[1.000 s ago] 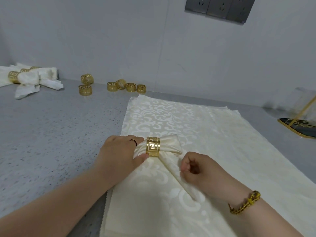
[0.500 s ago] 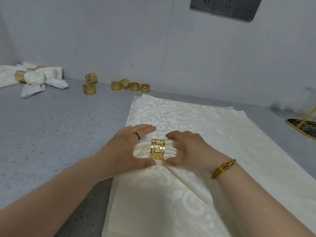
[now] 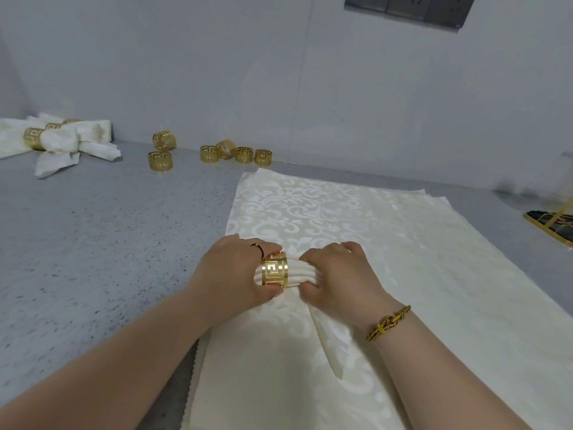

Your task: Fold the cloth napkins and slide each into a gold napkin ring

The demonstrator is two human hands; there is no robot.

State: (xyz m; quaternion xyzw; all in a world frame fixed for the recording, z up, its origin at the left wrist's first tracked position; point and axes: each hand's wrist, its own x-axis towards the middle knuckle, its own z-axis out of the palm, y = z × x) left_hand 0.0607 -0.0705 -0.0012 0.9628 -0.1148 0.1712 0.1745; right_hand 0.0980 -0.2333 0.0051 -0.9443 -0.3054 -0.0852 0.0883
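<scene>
R hand [image 3: 338, 283] off ring [image 3: 274, 270], onto napkin [image 3: 303, 275]

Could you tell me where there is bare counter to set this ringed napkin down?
Free: the grey speckled counter left of the flat cream damask cloths, in front of the six loose gold rings. Crowded: the far-left corner with the pile of ringed white napkins.

surface: grey speckled countertop [image 3: 93, 259], matte | wall: plain pale grey wall [image 3: 217, 72] meeting it along the back | fixture: dark socket panel [image 3: 406, 7] high on the wall, top right | light: soft, even, faint shadows
</scene>
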